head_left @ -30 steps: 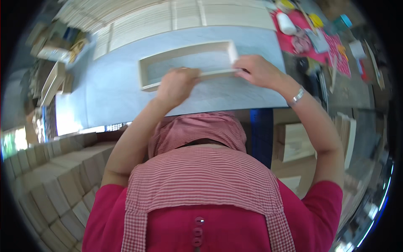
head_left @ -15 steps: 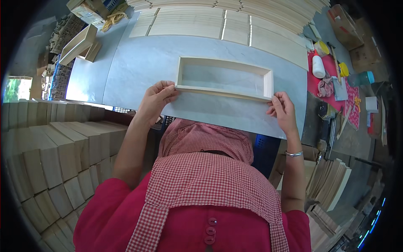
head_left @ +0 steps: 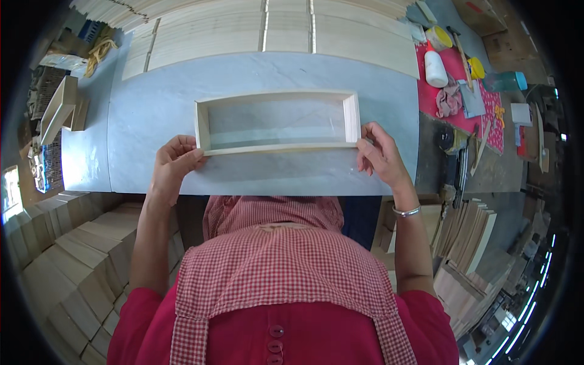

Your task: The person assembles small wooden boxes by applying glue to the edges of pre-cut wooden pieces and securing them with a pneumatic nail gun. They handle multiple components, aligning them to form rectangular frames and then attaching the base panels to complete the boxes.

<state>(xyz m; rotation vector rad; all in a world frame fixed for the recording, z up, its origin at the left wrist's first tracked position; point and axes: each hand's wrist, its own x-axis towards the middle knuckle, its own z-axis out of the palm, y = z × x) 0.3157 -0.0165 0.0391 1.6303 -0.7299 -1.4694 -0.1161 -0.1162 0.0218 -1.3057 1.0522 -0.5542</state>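
Observation:
A long rectangular frame of thin pale wood (head_left: 280, 148) lies on the grey-blue tabletop (head_left: 274, 173) in front of me, and the table surface shows through its middle. My left hand (head_left: 175, 163) pinches the near left corner between thumb and fingers. At the near right corner, my right hand (head_left: 382, 153) holds the frame, its thumb by the near strip and its index finger against the short end. The lower fingers of the right hand curl below the corner.
Pale boards (head_left: 207, 39) lie across the table's far side. To the right are a white glue bottle (head_left: 435, 68), a pink rag (head_left: 449, 98) and a hammer (head_left: 461, 58). An open wooden box (head_left: 59, 109) stands far left. Stacked wood blocks (head_left: 79, 261) fill the lower left.
My view has turned and shifted, so table and frame now look level and farther left. The right index finger has come up against the frame's short end. Both hands keep the near corners.

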